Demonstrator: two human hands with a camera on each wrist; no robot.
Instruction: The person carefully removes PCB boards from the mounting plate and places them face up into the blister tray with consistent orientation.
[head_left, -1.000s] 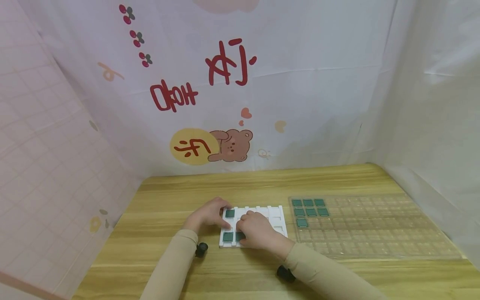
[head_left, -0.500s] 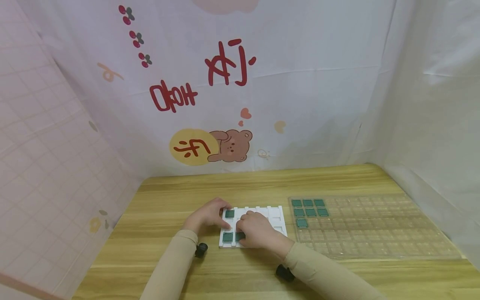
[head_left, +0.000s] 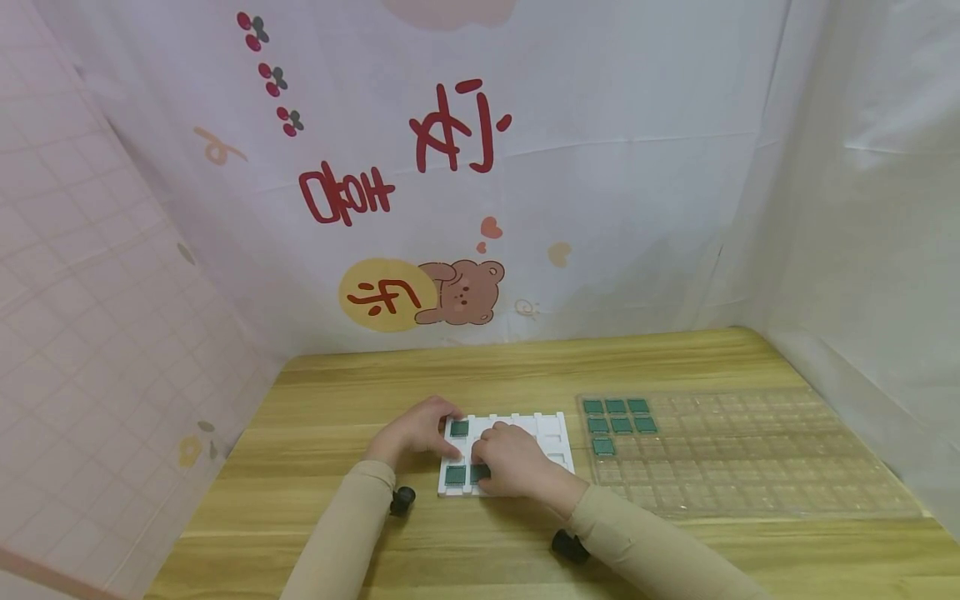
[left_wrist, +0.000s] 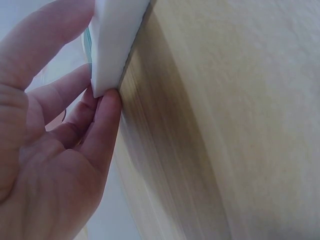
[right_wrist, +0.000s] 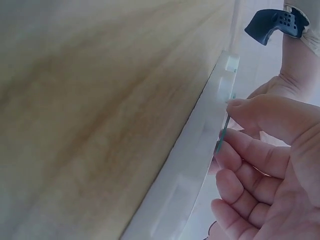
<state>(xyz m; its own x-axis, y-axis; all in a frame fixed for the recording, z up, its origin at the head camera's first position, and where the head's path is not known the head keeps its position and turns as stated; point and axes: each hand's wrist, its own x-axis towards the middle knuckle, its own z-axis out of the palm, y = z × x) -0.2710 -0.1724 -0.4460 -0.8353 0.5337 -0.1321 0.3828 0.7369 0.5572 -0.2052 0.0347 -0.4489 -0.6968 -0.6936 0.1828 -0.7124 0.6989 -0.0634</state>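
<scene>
A white slotted tray (head_left: 551,427) lies on the wooden table. One green circuit board (head_left: 459,428) sits in its far-left slot and another circuit board (head_left: 455,476) in the near-left slot. My left hand (head_left: 416,432) grips the tray's left end, its fingertips at the corner in the left wrist view. Over the tray's middle, my right hand (head_left: 517,461) pinches a third green circuit board (right_wrist: 221,137) between thumb and curled fingers, low in its slot. That board shows edge-on in the right wrist view; the hand hides most of it from the head camera.
To the right lies a clear compartment tray (head_left: 750,454), with several green circuit boards (head_left: 616,406) in its left cells. A white cloth (head_left: 637,208) with printed drawings hangs behind the table (head_left: 337,375). Black wrist cameras (head_left: 570,547) sit under both sleeves.
</scene>
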